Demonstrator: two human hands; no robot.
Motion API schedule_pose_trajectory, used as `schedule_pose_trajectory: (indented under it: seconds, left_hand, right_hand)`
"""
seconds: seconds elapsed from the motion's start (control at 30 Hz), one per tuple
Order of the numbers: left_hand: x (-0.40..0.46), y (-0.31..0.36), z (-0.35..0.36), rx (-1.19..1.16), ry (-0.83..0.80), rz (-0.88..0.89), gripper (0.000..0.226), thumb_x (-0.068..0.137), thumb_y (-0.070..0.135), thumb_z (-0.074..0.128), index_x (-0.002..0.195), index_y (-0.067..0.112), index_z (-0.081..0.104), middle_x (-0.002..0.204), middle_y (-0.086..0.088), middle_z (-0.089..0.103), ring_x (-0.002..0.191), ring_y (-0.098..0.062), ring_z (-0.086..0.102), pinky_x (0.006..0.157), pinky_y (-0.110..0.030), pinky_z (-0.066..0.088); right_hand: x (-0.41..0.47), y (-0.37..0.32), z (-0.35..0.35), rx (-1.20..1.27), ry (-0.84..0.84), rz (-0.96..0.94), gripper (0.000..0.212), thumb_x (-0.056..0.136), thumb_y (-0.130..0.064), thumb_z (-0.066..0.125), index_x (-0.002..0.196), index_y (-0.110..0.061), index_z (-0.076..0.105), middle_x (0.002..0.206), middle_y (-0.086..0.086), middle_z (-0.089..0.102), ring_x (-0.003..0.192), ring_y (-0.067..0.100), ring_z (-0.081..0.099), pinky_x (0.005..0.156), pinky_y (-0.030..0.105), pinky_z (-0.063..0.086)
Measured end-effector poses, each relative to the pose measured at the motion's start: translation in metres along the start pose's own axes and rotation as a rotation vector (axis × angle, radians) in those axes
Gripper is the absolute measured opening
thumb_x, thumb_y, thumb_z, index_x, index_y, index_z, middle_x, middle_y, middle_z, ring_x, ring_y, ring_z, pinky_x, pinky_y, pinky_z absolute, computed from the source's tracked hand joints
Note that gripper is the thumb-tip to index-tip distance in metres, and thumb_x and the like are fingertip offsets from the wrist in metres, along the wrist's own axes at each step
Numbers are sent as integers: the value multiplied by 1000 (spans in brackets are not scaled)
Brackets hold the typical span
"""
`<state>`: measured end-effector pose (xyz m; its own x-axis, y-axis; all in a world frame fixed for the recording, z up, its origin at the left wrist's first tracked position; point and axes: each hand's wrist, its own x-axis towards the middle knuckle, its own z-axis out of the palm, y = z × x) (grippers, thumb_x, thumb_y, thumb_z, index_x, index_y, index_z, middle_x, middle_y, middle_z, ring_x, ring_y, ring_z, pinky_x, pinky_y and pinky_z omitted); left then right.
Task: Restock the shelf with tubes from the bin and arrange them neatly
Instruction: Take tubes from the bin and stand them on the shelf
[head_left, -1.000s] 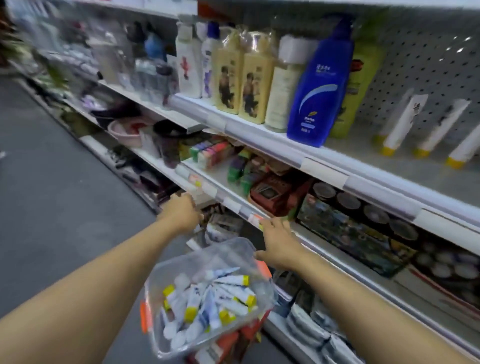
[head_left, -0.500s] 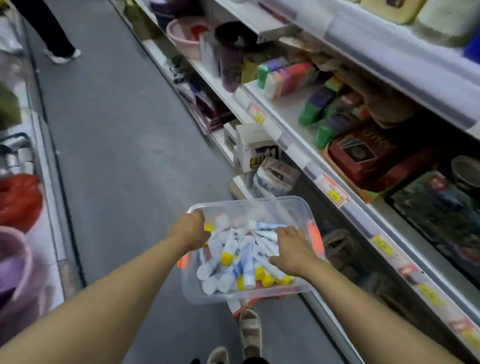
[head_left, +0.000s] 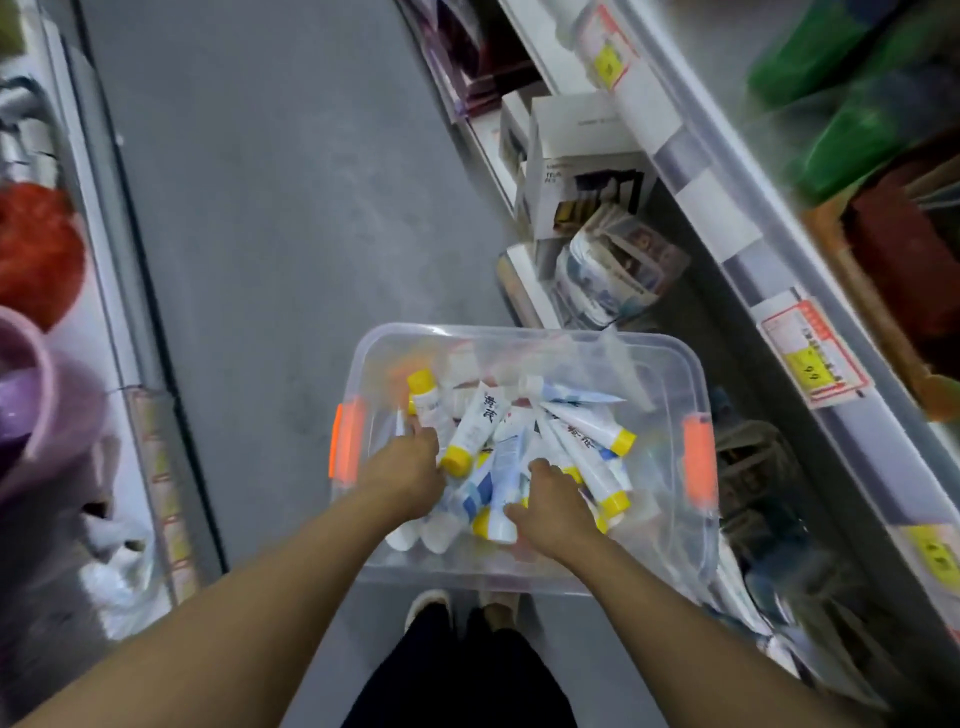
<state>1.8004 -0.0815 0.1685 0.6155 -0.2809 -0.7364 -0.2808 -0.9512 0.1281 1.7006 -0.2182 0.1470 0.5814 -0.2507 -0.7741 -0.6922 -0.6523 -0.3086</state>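
both your hands are down in the clear bin (head_left: 524, 340) now. left hand (head_left: 410, 467) has fingers curled among the tubes (head_left: 519, 457); right hand (head_left: 550, 506) curls over a white tube, cap toward you. the tubes lie jumbled, fanned out, most yellow caps toward the bin's near edge.

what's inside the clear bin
A loose heap of white tubes with yellow caps fills the bin. Both hands, left and right, reach into it. Tubes under the hands and the bin's floor are covered.
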Motion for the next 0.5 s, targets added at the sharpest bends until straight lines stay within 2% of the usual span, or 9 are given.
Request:
schedule_pose_trajectory:
  seconds: [0.17, 0.33, 0.4, 0.5]
  left_hand:
    - [16, -2, 14, -37, -13, -15, 33, 91, 28, 52, 118, 11, 47, 119, -14, 60, 106, -33, 59, 82, -36, 48]
    - [25, 4, 30, -61, -32, -13, 27, 88, 25, 53, 110, 9, 52, 116, -16, 60, 105, -34, 58, 81, -37, 46]
    - [26, 7, 35, -60, -37, 2, 27, 87, 23, 54, 110, 8, 53, 116, -16, 59, 105, -33, 57, 80, -36, 45]
    - [28, 12, 46, -79, -75, -8, 31, 86, 23, 57, 112, 7, 55, 116, -14, 59, 104, -30, 57, 81, -34, 46]
  right_hand:
    - [19, -11, 21, 182, 130, 147, 47, 85, -26, 65, 118, -5, 40, 119, 14, 57, 112, 31, 55, 81, 34, 45]
    - [27, -19, 31, 87, 254, 249, 43, 84, -22, 65, 114, -10, 36, 114, 11, 61, 103, 31, 62, 74, 36, 46]
    - [30, -20, 33, 110, 270, 265, 40, 86, -23, 61, 114, -9, 36, 114, 12, 61, 102, 33, 62, 75, 37, 47]
    - [32, -15, 30, 215, 226, 286, 47, 82, -28, 67, 113, -6, 39, 114, 12, 60, 104, 33, 60, 75, 35, 46]
